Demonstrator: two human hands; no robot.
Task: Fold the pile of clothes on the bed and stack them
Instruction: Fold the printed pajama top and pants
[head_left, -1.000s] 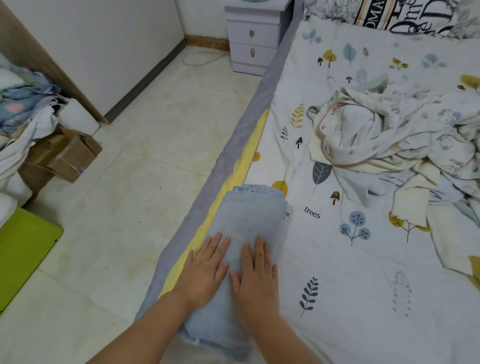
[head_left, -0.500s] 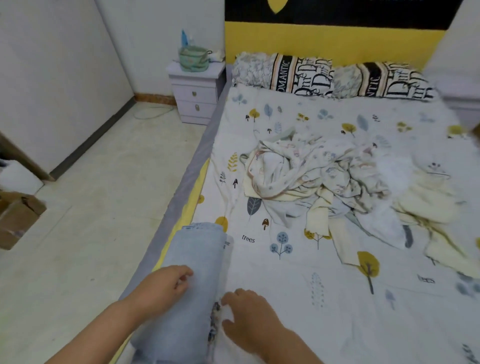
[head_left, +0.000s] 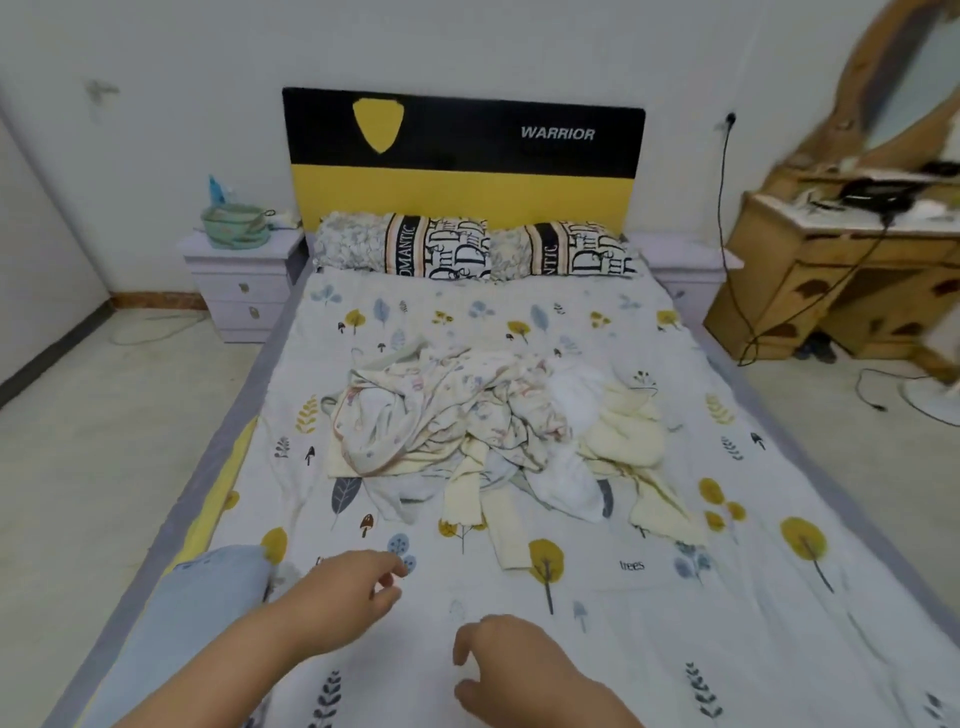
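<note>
From the head camera, a person reaches across a bed (head_left: 649, 649) spread with a leaf-and-tree print sheet, both hands empty. The left hand (head_left: 345, 590) hovers over the sheet near the bed's front-left edge, its fingers (head_left: 387, 574) loosely curled and holding nothing; the right hand (head_left: 511, 662) hangs just beside it, closer to the front edge, likewise relaxed with nothing in its grasp. One folded pale blue garment (head_left: 205, 616) lies along the front-left edge of the bed, apart from both hands, and appears to be the only piece finished so far. The pile of clothes (head_left: 488, 436), a tangle of cream, white and printed fabrics, sits unfolded in the middle of the bed, well apart from the hands and short of the pillows (head_left: 475, 247) at the headboard (head_left: 462, 156). By this showing, the task is in its early stage: one item folded to start a stack, most of the heap untouched, and the next piece apparently yet to be picked up.
</note>
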